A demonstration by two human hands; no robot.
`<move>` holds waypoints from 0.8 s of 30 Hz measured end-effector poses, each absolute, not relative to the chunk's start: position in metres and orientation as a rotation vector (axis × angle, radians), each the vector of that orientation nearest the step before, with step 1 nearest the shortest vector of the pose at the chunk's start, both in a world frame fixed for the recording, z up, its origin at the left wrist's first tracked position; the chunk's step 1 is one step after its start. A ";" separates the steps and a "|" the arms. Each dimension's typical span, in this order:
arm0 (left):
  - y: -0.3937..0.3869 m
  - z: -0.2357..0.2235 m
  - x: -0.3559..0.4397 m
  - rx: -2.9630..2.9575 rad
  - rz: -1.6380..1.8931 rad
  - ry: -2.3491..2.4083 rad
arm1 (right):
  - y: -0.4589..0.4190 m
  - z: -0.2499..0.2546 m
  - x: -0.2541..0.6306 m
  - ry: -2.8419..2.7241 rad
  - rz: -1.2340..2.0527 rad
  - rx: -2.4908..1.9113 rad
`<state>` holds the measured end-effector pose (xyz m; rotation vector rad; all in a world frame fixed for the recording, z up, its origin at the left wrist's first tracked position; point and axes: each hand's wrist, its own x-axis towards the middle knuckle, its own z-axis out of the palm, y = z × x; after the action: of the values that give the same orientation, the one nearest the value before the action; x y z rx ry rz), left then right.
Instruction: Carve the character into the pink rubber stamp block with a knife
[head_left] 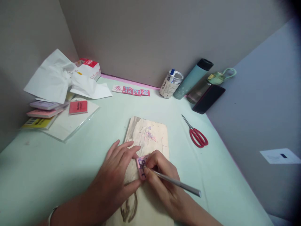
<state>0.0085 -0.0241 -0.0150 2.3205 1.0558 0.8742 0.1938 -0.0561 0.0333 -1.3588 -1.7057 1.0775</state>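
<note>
In my right hand (163, 179) is a slim silver craft knife (180, 183), gripped like a pen; its tip is hidden by my fingers and the block. Under it lies a small pink carving block (140, 168) with dark purple character lines. My left hand (117, 171) steadies this block, thumb at its lower edge and index finger at its upper left corner, the other fingers spread. Beneath both hands is a worn, cream-coloured board (158, 128) with pink and purple crumbs (150, 135) near its far end and a dark brown mark close to me.
Red-handled scissors (198, 137) lie right of the board. Behind stand a can with a pen (169, 85), a teal flask (191, 80), a green-lidded bottle (199, 89) and a phone (209, 99). Character tiles (134, 90) line the back; tissues (53, 75) and red block (78, 107) sit left.
</note>
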 end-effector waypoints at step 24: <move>-0.022 -0.016 0.009 2.356 0.853 1.039 | -0.054 0.037 0.196 -1.725 1.099 -1.346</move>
<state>0.0093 -0.0222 -0.0156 2.3558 1.0394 0.8529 0.1964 -0.0540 0.0373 -1.3460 -1.7250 1.0994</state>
